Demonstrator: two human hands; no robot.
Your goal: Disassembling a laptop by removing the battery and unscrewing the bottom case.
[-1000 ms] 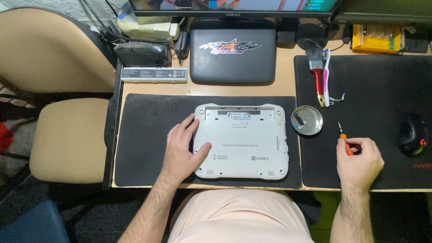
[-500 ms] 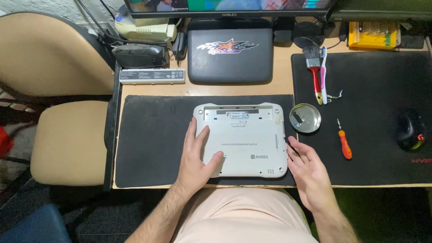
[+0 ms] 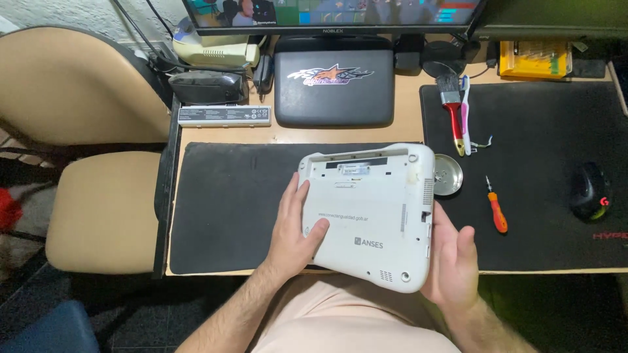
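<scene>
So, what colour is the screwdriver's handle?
Orange, on the screwdriver lying on the black mat; head view.

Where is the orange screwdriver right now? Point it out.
In the head view, the orange screwdriver lies on the right-hand black mat, apart from both hands, between the round metal tin and the black mouse, below the red-handled brush.

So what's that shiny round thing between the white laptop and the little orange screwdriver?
In the head view, a small round metal tin sits on the black mat, between the white laptop and the orange screwdriver.
</scene>
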